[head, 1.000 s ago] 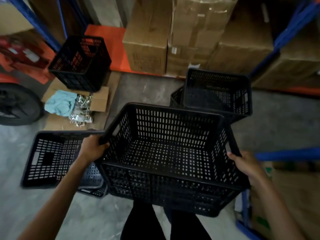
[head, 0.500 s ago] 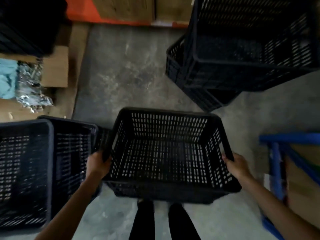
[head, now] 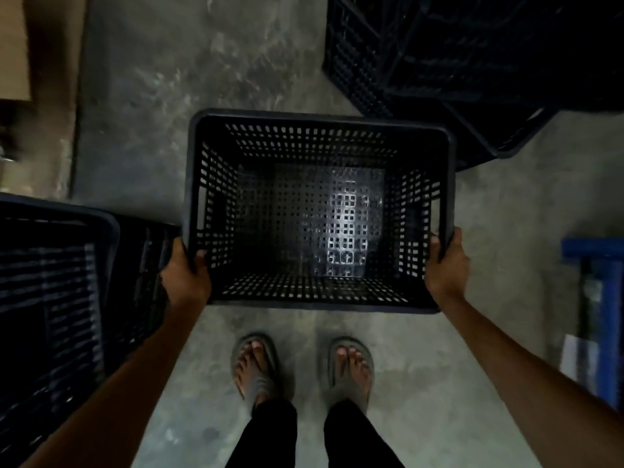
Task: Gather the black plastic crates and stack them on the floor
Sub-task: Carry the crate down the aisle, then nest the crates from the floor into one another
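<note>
A black perforated plastic crate point(head: 320, 123) sits upright and level in front of my feet, seen straight from above; whether it rests on the concrete floor or hangs just above it I cannot tell. My left hand point(head: 184, 275) grips its left rim near the handle slot. My right hand point(head: 445, 265) grips its right rim. More black crates point(head: 57, 298) lie at the left, touching or nearly touching the held one. A pile of black crates point(head: 472, 62) stands at the upper right.
Flattened cardboard point(head: 37, 79) lies along the left on the grey concrete floor point(head: 189, 62). A blue metal rack frame point(head: 604, 298) stands at the right edge. My two feet in sandals point(head: 300, 369) are just behind the held crate.
The view has tilted further down and closer to the floor. The held crate has gone lower and levelled out, now directly in front of my feet. Both hands keep their grip.
</note>
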Available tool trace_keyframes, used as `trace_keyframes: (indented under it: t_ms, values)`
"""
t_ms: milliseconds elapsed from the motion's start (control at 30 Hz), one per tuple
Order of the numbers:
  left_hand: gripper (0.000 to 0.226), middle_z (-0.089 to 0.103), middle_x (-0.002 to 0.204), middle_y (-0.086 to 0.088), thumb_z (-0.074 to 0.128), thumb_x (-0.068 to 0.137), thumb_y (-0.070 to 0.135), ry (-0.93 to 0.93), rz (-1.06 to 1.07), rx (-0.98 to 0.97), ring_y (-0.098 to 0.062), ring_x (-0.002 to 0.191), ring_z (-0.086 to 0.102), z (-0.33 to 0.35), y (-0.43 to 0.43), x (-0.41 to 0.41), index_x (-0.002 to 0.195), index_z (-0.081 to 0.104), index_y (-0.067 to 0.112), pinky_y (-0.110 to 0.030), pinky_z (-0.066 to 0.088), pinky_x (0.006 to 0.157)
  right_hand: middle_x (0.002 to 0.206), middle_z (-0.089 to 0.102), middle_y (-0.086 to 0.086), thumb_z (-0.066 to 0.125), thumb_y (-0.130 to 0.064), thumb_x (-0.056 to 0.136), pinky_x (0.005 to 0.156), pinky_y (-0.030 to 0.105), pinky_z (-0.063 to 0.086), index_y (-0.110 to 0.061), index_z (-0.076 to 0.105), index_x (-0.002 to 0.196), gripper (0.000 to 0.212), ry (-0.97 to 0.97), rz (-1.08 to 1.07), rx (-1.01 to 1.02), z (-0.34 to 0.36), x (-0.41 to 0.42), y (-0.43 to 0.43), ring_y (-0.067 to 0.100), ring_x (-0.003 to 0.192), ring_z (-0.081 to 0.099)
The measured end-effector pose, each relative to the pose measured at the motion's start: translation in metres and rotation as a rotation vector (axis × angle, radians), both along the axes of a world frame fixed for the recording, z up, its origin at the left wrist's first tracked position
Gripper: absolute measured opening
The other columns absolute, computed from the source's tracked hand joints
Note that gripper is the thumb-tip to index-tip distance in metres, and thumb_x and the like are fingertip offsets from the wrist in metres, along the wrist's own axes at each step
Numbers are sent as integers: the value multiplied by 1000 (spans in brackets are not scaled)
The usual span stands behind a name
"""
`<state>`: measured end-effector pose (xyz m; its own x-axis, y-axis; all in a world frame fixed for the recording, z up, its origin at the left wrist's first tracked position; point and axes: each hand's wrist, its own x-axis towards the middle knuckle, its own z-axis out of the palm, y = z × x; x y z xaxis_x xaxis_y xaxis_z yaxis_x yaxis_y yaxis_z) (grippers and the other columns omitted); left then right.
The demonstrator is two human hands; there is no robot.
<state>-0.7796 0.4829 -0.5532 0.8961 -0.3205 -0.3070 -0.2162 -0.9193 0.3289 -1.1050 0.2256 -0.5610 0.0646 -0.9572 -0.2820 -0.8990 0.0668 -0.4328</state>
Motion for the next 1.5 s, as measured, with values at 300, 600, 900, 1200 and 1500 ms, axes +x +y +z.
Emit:
trace_keyframes:
  t_ms: [300,600,900,1200,1500]
  values:
    - [44,53,124,-32,54,94,20,314,-37,91,-51,111,56,6,7,10,129,35,1,-51,47,87,123,60,26,42,-42,98,79,43,49,-19,25,142,52,144,20,384,8,-4,-13,45,104,63]
    - [53,57,130,-28,59,91,18,606,-57,181,-43,115,59,278,-32,-40,139,41,6,-41,46,89,158,30,6,60,-25,90,104,44,45,-24,10,156,82,92,268,498,297,41,52,31,135,45]
    - [51,58,134,-17,60,91,22,698,-230,74,-34,120,58,493,-120,-76,139,47,15,-33,47,93,150,42,16,59,-24,91,105,40,43,-21,17,154,76,-34,157,385,519,27,16,34,132,49]
    - [51,58,133,-21,56,92,23,522,-299,-59,-39,119,57,479,-329,-40,141,42,13,-40,47,96,151,38,17,59,-23,91,108,39,37,-15,25,153,71,-2,-6,210,513,-9,-189,35,136,43]
    - [64,58,130,-29,59,90,31,293,-94,-35,-48,115,57,361,-501,-21,145,34,13,-50,47,92,158,25,18,56,-24,91,113,47,34,-10,31,149,64,135,115,6,397,-33,-427,37,143,31]
